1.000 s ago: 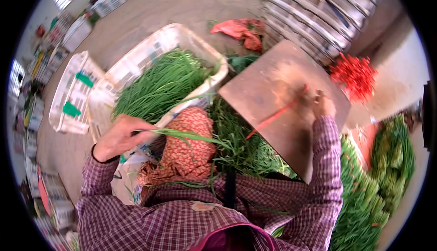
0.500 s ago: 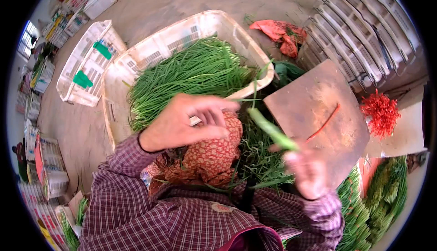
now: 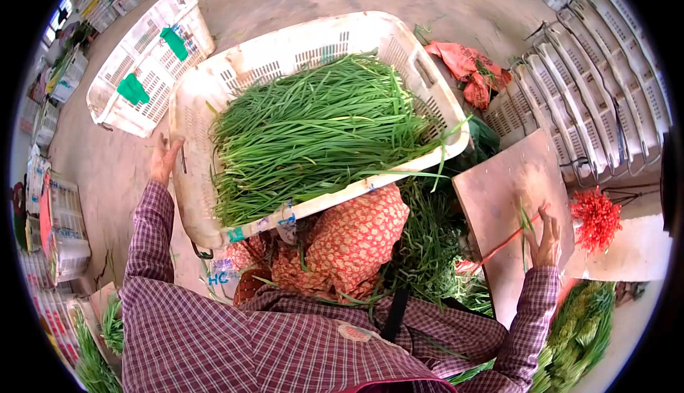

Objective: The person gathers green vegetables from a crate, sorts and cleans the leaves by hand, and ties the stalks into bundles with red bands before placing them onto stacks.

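A white plastic crate (image 3: 306,44) stands in front of my knees, with a thick layer of long, thin green chives (image 3: 320,129) lying in it. My left hand (image 3: 164,159) is at the crate's left side, fingers apart; whether it touches the wall I cannot tell. Over the brown board (image 3: 491,186) on the right, my right hand (image 3: 545,242) has its fingers spread. A thin green leaf (image 3: 525,223) is beside its thumb, and I cannot tell if the two touch. Partly behind that hand, a red tie strip (image 3: 502,245) lies across the board.
A bunch of red ties (image 3: 598,218) hangs right of the board. Stacked white crates (image 3: 570,94) stand at the back right, and a smaller white crate (image 3: 153,61) at the left. Loose green trimmings (image 3: 427,243) lie beside my patterned cloth-covered knee (image 3: 363,240). A red bag (image 3: 470,69) is on the floor.
My left hand has moved from over my lap out to the crate's left side. The green stalk at my right hand is gone from there, and that hand has moved right and spread.
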`<state>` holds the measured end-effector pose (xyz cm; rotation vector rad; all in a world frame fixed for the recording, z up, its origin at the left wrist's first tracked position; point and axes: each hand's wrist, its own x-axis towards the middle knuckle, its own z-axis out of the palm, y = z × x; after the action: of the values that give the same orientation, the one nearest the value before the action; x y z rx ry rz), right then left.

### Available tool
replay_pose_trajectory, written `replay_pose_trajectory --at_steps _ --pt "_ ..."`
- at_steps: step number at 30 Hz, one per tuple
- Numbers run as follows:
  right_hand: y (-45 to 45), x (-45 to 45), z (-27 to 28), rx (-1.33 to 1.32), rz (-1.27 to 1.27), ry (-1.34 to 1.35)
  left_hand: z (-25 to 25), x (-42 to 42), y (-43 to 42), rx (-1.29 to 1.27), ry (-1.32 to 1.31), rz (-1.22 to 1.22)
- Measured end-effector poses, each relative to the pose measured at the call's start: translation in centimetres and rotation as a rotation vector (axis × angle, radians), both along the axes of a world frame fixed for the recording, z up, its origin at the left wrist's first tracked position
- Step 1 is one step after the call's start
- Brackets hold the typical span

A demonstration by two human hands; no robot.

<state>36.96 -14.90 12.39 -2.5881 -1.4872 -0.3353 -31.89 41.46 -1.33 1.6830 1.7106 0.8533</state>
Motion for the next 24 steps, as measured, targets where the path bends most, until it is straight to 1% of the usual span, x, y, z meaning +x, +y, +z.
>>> replay_pose_trajectory --at_steps 1,2,3,4,6,7,9,10,11,12,13,14,15,16,17,19,20,21,22,23,24 --pt "3.0 -1.1 1.5 0.086 0.086 0.026 1.5 1.3 -1.6 -0.010 -0.002 0.008" --pt "6.0 -2.4 3.0 0.172 0.170 0.052 3.3 2.8 -3.0 -0.116 -0.137 -0.036" --pt "8.9 -3.7 4.3 0.165 0.155 0.149 4.1 4.1 -3.9 -0.221 -0.276 -0.082" --pt "11.9 -5.1 5.1 0.162 0.138 0.245 4.0 5.0 -4.1 -0.145 -0.225 -0.013" --pt "17.9 -6.7 5.1 0.207 0.232 0.257 2.5 4.2 -3.1 -0.177 -0.223 -0.005" --pt "21.1 -8.2 5.3 0.245 0.214 0.303 1.8 4.1 -2.6 -0.207 -0.215 0.001" --pt "27.0 -6.5 1.9 0.309 0.271 0.526 2.0 4.3 -3.2 -0.209 -0.207 -0.004" --pt "30.0 -5.7 -0.4 0.369 0.249 0.645 2.3 4.5 -3.5 -0.207 -0.193 -0.001" --pt "32.7 -4.5 -2.5 0.387 0.246 0.692 2.5 4.5 -3.6 -0.210 -0.198 -0.003" --pt "35.4 -2.9 -4.6 0.342 0.203 0.740 2.5 4.4 -3.6 -0.185 -0.165 0.005" --pt "37.4 -2.8 -5.4 0.337 0.169 0.810 2.3 4.5 -3.3 -0.162 -0.130 0.013" --pt "39.3 -1.8 -6.9 0.332 0.134 0.771 1.8 4.8 -3.0 -0.170 -0.131 0.015" --pt "41.1 -1.3 -8.3 0.321 0.109 0.736 1.2 4.8 -3.0 -0.118 -0.203 0.001" --pt "42.4 -1.4 -8.6 0.260 0.081 0.581 1.3 4.2 -3.6 -0.062 -0.263 0.006" --pt "43.9 -1.9 -8.9 0.232 0.147 0.605 1.2 3.7 -3.8 -0.048 -0.243 0.017" --pt "46.2 -6.5 -8.1 0.274 0.261 0.753 2.4 4.7 -4.0 -0.011 -0.237 0.016" --pt "47.7 -8.3 -9.2 0.258 0.317 0.630 3.0 5.2 -4.4 0.019 -0.240 0.032" --pt "48.4 -12.0 -8.4 0.203 0.390 0.666 3.4 5.5 -4.5 0.008 -0.221 0.066" --pt "48.8 -16.7 -6.9 0.150 0.458 0.697 3.7 5.6 -4.5 0.015 -0.188 0.039" --pt "49.2 -20.3 -6.8 0.073 0.567 0.780 4.2 5.8 -4.6 0.025 -0.155 0.007" --pt "49.9 -23.1 -8.1 -0.010 0.694 0.732 4.8 6.2 -4.8 0.019 -0.145 0.025"
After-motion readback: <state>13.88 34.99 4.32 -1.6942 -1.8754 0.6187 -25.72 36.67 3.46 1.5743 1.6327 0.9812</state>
